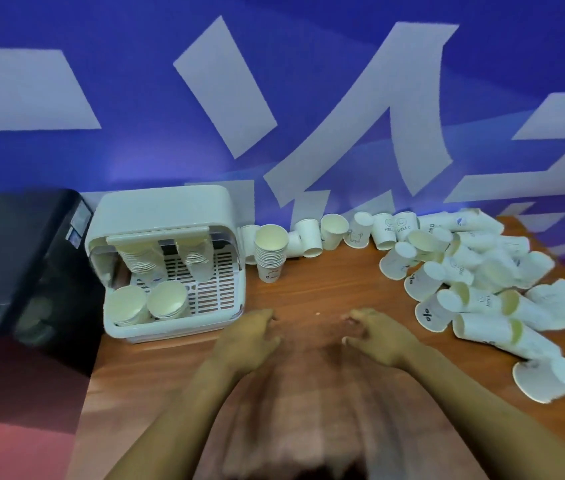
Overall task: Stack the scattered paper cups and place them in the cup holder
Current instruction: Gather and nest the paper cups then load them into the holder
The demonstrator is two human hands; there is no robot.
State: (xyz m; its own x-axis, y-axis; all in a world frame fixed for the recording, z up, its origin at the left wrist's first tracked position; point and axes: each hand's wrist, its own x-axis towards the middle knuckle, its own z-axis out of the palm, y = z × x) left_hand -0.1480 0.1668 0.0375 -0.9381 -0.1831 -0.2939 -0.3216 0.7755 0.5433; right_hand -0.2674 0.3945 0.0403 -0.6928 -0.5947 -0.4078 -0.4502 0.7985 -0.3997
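Note:
A white cup holder box (pixel 170 216) with its lid raised stands at the table's back left, and several stacks of paper cups (pixel 146 306) lie inside it. An upright stack of cups (pixel 270 252) stands just right of the box. A big heap of loose white paper cups (pixel 475 282) lies on its side across the right of the table. A row of single cups (pixel 333 232) runs along the wall. My left hand (pixel 250 337) and my right hand (pixel 376 336) hover over the middle of the table, fingers loosely curled, holding nothing.
The wooden table (pixel 326 285) ends at a blue wall with white shapes (pixel 274 98). A black appliance (pixel 21 265) stands left of the cup holder box. One cup (pixel 548 377) lies near the table's right front.

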